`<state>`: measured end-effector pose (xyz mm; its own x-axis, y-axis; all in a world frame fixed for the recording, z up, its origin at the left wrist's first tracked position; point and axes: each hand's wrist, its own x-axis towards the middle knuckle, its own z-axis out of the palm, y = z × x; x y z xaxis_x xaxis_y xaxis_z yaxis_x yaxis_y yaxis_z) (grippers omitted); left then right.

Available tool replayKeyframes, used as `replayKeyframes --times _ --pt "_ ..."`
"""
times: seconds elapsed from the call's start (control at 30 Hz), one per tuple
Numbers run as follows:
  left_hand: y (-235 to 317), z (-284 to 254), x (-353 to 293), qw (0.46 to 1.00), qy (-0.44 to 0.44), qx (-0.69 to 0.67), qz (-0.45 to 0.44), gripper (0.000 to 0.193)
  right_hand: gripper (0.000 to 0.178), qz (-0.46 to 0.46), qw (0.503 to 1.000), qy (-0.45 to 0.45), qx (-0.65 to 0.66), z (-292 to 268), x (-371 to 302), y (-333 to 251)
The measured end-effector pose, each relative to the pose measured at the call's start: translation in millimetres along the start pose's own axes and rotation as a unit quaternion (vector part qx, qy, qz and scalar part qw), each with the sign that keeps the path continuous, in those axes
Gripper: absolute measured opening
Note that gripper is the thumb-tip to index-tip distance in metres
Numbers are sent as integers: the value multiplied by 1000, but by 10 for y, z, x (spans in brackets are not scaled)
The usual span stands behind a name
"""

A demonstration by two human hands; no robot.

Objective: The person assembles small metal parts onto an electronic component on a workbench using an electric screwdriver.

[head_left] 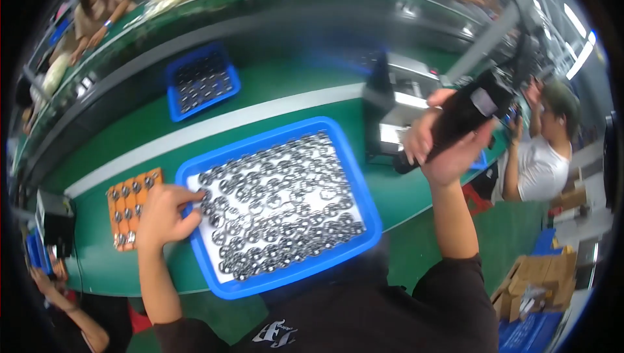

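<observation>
- The green counter (286, 70) carried the work, with a pale strip running along it from its left end toward the machine.
- The large blue tray (355, 177) lay at the middle of the counter's near edge, its near side seeming to reach past that edge; it had a white lining.
- The grey and black machine (403, 103) stood on the counter beyond the tray's far right corner.
- The smaller blue tray (207, 104) sat toward the counter's far edge, left of the middle, with dark pieces in it.
- The black handheld tool (465, 109) was up at a slant in front of the machine, blurred.
- The orange block (132, 201) lay near the counter's left end, just left of the large tray, with rows of shiny parts on it.
- The right hand (455, 155) had its grip closed around the black handheld tool.
- The left hand (162, 216) was at the large tray's left rim, forefinger reaching inside, thumb a little apart; whether this grip had hold of a piece, I could not tell.
- The shiny metal pieces (286, 203), ring-like, covered most of the large tray's lining in crowded rows.
</observation>
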<state>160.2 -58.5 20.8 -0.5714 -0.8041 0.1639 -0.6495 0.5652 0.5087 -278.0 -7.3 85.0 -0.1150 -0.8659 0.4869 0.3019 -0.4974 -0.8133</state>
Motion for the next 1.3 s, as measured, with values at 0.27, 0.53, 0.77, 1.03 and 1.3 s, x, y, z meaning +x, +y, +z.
replayKeyframes --times 0.27,0.53,0.77,1.03,1.3 --pt "-106 -43 19 1000 -19 -3 23 36 95 -30 967 -210 139 1293 281 476" --pt "-66 -68 13 1000 -22 0 17 32 113 111 959 -245 87 2076 245 1365" --pt "-69 -60 17 998 -53 25 -23 36 105 109 959 -246 84 2151 221 1711" --pt "-136 -62 47 999 -34 31 -11 33 105 110 962 -231 96 2155 263 1854" --pt "-99 -71 -1 998 -39 58 -6 31 105 136 956 -227 131 2203 114 1799"
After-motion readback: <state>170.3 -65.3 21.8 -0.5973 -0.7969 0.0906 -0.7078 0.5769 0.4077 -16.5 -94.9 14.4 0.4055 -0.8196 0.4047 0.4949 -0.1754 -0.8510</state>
